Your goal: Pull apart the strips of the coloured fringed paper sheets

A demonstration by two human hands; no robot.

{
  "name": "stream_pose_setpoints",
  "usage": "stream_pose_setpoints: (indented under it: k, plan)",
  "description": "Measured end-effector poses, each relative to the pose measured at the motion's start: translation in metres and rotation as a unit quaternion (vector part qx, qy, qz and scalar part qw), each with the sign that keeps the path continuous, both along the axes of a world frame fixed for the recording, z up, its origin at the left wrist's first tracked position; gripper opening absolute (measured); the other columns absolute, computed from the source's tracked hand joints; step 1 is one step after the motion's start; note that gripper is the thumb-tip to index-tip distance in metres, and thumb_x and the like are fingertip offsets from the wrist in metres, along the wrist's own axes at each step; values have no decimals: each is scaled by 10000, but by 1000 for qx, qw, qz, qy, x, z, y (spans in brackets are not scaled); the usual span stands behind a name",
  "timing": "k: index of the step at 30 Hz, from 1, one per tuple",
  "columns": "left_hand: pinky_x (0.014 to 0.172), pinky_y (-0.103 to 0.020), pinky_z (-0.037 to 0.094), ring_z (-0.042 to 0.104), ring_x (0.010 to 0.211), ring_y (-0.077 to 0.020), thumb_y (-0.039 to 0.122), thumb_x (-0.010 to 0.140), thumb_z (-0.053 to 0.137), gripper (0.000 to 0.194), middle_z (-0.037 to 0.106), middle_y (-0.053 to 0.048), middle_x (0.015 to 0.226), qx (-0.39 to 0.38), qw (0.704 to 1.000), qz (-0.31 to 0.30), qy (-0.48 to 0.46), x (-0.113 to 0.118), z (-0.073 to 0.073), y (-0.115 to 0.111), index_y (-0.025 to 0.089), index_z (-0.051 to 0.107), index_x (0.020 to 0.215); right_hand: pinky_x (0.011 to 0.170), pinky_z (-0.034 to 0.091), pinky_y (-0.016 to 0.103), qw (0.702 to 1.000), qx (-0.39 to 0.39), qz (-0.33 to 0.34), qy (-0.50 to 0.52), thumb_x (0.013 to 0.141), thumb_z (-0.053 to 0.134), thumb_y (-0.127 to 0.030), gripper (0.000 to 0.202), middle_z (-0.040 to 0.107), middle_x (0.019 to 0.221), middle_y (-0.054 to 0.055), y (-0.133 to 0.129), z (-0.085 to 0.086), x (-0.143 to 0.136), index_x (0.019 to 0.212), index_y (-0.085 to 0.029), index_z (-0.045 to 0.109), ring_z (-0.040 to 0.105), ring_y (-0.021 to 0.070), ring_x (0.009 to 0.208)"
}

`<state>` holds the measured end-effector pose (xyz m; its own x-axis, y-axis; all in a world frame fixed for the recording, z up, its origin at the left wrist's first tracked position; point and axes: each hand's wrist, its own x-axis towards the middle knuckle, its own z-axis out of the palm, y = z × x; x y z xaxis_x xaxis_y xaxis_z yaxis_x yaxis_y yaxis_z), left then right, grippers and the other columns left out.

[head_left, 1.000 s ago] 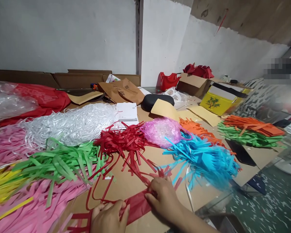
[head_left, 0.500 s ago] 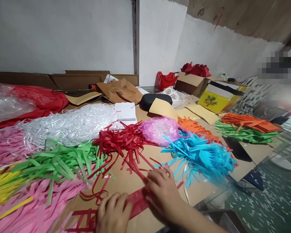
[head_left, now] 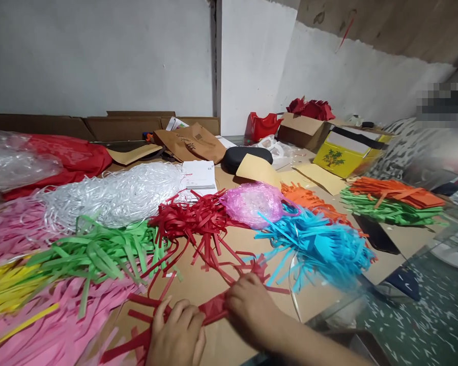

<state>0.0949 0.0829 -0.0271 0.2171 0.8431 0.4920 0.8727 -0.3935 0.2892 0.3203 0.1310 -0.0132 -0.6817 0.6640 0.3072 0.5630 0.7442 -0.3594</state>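
A red fringed sheet (head_left: 212,309) of thin, cloth-like material stretches between my two hands over the brown cardboard. My left hand (head_left: 178,333) is closed over its left part, with cut strips sticking out beyond the fingers. Fingers curled, my right hand (head_left: 252,307) grips the other part, and more red strips fan out past it. The stretch between the hands looks bunched and narrow. Just behind lies a heap of loose red strips (head_left: 193,216), some trailing toward my hands. My fingertips are partly hidden.
Green strips (head_left: 99,249), pink strips (head_left: 49,320) and a white strand bundle (head_left: 114,195) lie left. Blue fringed pieces (head_left: 316,244) and a pink plastic-wrapped bundle (head_left: 252,203) are at centre-right. Farther back stand a black case (head_left: 246,158) and a yellow box (head_left: 334,152). Another person sits far right.
The red sheet between my hands has gone from flat and wide to narrower and bunched. My right hand's fingers have curled in more, and the strips beyond both hands have shifted.
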Motion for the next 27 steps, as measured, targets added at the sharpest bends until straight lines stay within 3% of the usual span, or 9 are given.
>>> stream_pose_setpoints:
  k: [2,5,11,16,18,21,23,25,27]
  plan:
    - [997,-402,275,640,830,-178,168,845,557,171,709,84,779,4,999,-32,14,-12,0,1,303,662,829,869,326,388,999,-38,-30,-5,984,615,-311,181,714,873,12,7,-3,5,847,-205,666,579,195,842]
    - [932,-363,269,641,826,-150,237,875,628,69,708,105,816,-12,996,-59,59,-25,-2,4,301,646,893,852,324,377,994,-100,-45,-9,974,640,-339,207,712,887,15,21,0,12,823,-205,684,579,199,873]
    - [864,-368,279,629,759,-158,265,921,594,196,667,91,701,-40,995,13,85,-21,-14,12,256,625,728,764,320,357,986,-107,-114,-53,930,669,-348,258,676,812,37,35,-3,3,743,-171,660,564,195,809]
    - [847,-373,293,628,759,-170,261,885,633,133,667,75,716,-22,994,29,103,-21,-19,13,244,621,754,756,324,363,982,-118,-143,-46,884,716,-319,246,670,787,22,34,-7,-4,699,-179,634,575,199,803]
    - [859,-372,309,636,798,-173,271,876,654,34,689,57,788,-4,994,35,102,-21,-17,12,248,647,852,759,352,358,978,-130,-163,-22,853,758,-299,180,681,820,20,32,-4,-1,777,-182,645,588,197,802]
    - [978,-395,305,636,926,-187,165,846,618,196,727,49,918,10,995,15,94,-18,-11,8,319,688,944,917,395,426,994,-67,-87,7,824,804,-369,294,699,1097,58,27,5,9,1020,-205,658,611,243,999]
    - [1082,-446,258,623,997,-211,114,804,580,272,750,39,954,12,996,3,89,-13,-6,4,331,713,899,1090,293,526,1000,23,-1,-12,885,747,-374,229,670,1253,52,26,9,16,1055,-242,667,558,279,1190]
    - [1142,-503,210,610,1031,-248,175,796,583,201,764,-14,975,21,996,-1,91,-6,-1,1,275,732,886,1164,187,567,995,90,29,-29,953,662,-282,48,698,1221,21,29,10,21,986,-254,683,541,264,1235]
    - [1168,-529,188,605,1027,-269,275,819,585,179,758,-56,940,23,995,-11,101,0,4,2,219,742,885,1175,190,547,995,100,18,-12,960,631,-205,72,734,1124,-3,35,10,22,952,-253,684,573,228,1174]
